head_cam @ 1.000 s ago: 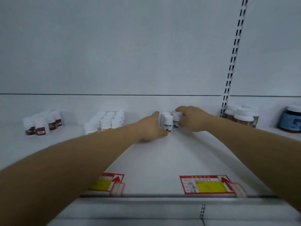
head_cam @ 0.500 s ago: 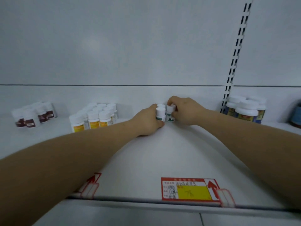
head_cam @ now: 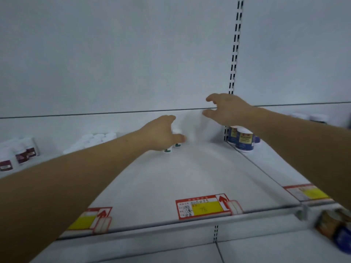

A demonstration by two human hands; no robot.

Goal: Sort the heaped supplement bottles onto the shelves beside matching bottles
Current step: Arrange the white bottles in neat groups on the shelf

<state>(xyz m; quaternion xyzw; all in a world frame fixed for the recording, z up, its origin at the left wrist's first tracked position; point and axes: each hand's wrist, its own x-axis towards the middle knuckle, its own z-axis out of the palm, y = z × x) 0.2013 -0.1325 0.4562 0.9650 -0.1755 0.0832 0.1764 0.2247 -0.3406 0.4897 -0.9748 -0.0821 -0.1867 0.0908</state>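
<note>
Fingers [head_cam: 209, 112] of the right hand [head_cam: 227, 109] are spread and hold nothing above the shelf [head_cam: 190, 177], while the left hand [head_cam: 161, 134] curls round the small green-labelled bottles [head_cam: 171, 148] standing at the shelf's back. Red-labelled bottles [head_cam: 22, 154], white-capped bottles [head_cam: 95, 138] and blue-labelled bottles [head_cam: 242, 139] already stand in groups. Judging by the blurred bottles [head_cam: 334, 228] at lower right, more sorting likely remains.

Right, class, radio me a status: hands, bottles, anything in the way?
Left hand holding the green-label bottles on the shelf. Right hand open, lifted clear. Nothing in the way.
</note>
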